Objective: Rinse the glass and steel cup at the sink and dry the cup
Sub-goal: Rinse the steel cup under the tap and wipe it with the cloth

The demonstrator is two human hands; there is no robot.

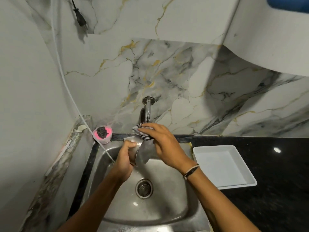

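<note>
Over the steel sink (167, 208) my left hand (124, 158) grips the steel cup (143, 154), which lies tilted with its base toward me. My right hand (164, 144) presses a black-and-white striped cloth (142, 133) against the cup's far end, near the rim. The cup's mouth is hidden behind the cloth and my right hand. No glass is in view.
A chrome tap (148, 109) juts from the marble wall just behind the cloth. A pink soap tub with a dark scrubber (102, 132) stands at the sink's back left corner. A white tray (224, 166) rests on the black counter (275, 181) to the right. A white cord (66, 87) hangs down the left wall.
</note>
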